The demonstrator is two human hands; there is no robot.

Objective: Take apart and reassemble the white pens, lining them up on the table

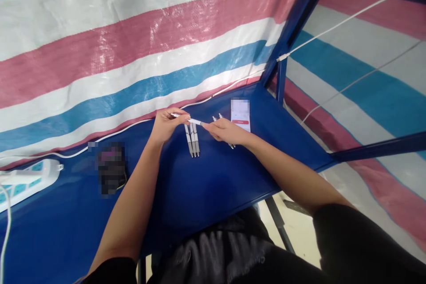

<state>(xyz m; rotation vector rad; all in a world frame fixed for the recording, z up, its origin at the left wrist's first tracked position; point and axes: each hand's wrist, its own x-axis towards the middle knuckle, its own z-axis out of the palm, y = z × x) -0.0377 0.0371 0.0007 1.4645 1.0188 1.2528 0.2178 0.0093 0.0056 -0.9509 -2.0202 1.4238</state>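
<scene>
Above the blue table, a white pen (195, 121) is held slantwise between my two hands. The fingers of my left hand (171, 123) pinch its left part. My right hand (223, 130) is closed around its other end, which the fingers cover. Just below the held pen, a row of white and grey pens (193, 141) lies side by side on the table, tips toward me. More pens (221, 116) lie under my right hand, with only their ends showing above and below it.
A phone (240, 113) with a lit screen lies beyond my right hand. Left of my left forearm sits a dark, pixelated object (112, 168). A white power strip (36, 177) with cables is at the far left. A striped tarp (133, 44) and blue frame post (281, 80) border the table (213, 186).
</scene>
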